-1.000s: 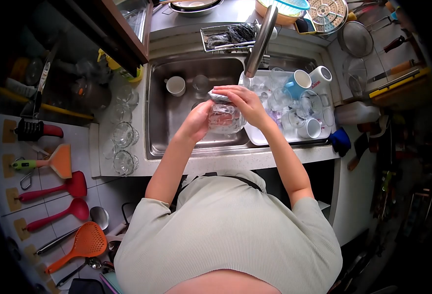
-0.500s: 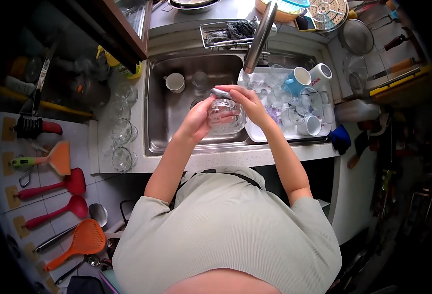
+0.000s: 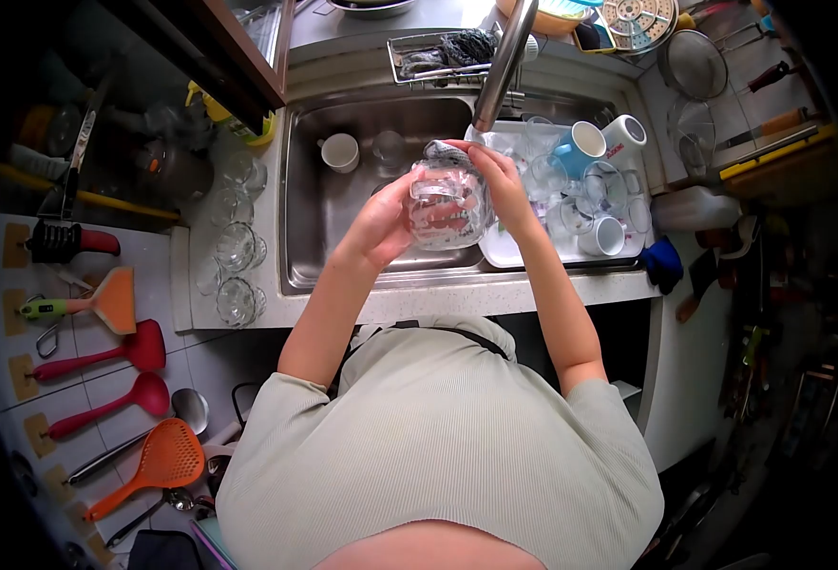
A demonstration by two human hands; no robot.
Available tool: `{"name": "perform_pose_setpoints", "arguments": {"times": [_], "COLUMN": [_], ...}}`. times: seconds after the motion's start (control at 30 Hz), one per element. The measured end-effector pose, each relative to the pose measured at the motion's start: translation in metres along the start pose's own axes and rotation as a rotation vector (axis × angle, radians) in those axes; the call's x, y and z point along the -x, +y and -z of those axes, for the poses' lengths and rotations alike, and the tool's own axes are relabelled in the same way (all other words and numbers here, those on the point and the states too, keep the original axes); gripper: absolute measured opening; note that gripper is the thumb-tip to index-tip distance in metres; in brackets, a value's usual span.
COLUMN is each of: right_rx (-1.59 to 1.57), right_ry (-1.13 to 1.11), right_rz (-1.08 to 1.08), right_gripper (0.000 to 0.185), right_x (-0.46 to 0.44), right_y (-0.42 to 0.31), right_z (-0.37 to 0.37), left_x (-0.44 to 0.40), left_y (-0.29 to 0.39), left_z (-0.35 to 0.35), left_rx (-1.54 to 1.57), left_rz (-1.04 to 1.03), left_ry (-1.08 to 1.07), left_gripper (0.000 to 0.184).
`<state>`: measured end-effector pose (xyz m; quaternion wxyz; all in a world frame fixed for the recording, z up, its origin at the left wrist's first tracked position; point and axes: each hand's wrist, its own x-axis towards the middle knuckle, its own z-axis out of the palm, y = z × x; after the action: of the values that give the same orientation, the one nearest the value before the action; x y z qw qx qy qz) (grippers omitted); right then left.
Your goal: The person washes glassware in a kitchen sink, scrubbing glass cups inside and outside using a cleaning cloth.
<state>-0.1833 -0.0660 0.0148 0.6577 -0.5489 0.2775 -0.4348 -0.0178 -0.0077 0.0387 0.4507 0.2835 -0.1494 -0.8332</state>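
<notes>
My left hand (image 3: 383,220) is wrapped round the left side of a clear, rounded glass jug (image 3: 449,226), held over the sink near the divider. Suds or water streak its wall, and fingers show through the glass. A grey scrubbing cloth (image 3: 441,152) is at the far rim, bunched under the fingers of my right hand (image 3: 497,180), which press it against the glass. Behind the jug, a white mug (image 3: 339,153) and a drinking glass (image 3: 388,147) stand in the sink basin (image 3: 319,242).
The faucet (image 3: 506,71) hangs just beyond my right hand. To the right, a white tray (image 3: 504,249) holds several cups and glasses, including a blue mug (image 3: 580,149). Several glass cups (image 3: 238,245) line the left counter. A wire rack (image 3: 409,71) sits behind the sink.
The jug has turned in my hands, showing more of its side towards me. The cloth and my right hand have shifted slightly up and to the right along the rim.
</notes>
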Motion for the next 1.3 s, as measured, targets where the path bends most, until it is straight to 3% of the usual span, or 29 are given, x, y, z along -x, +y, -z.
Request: {"name": "perform_pose_setpoints", "arguments": {"times": [0.4,0.67,0.77,0.87,1.0,1.1,1.13,1.23,1.3], "right_rx": [0.041,0.035,0.333,0.429,0.04,-0.392,-0.571,-0.886,-0.943], "right_ry": [0.024,0.005,-0.085,-0.168,-0.125,-0.004,-0.093,-0.079,-0.198], "right_rz": [0.05,0.054,0.087,-0.036,-0.274,-0.527,-0.471,-0.518,-0.375], "right_gripper": [0.033,0.032,0.033,0.034,0.037,0.039,0.038,0.034,0.031], "right_x": [0.004,0.007,0.008,0.002,-0.016,-0.01,-0.01,-0.014,-0.007], "right_y": [-0.003,-0.01,-0.026,-0.043,-0.035,-0.025,-0.011,0.044,0.045], "right_z": [-0.005,-0.009,-0.013,-0.016,-0.004,-0.007,-0.001,0.022,0.017], "left_x": [0.001,0.003,0.003,0.003,0.002,0.009,0.009,0.008,0.008], "left_y": [-0.001,0.002,0.002,0.004,0.01,0.015,0.016,0.016,0.014], "left_z": [-0.002,0.001,0.002,0.0,0.006,-0.009,-0.01,-0.013,-0.021], "left_rx": [-0.017,0.059,0.079,0.021,0.043,0.082,0.101,0.102,0.024], "left_rz": [-0.052,-0.054,-0.071,-0.103,-0.098,-0.111,-0.115,-0.125,-0.135], "left_ry": [0.042,-0.037,-0.076,-0.07,-0.197,-0.128,-0.137,-0.118,-0.047], "left_gripper": [0.042,0.039,0.038,0.037,0.036,0.035,0.034,0.034,0.035]}}
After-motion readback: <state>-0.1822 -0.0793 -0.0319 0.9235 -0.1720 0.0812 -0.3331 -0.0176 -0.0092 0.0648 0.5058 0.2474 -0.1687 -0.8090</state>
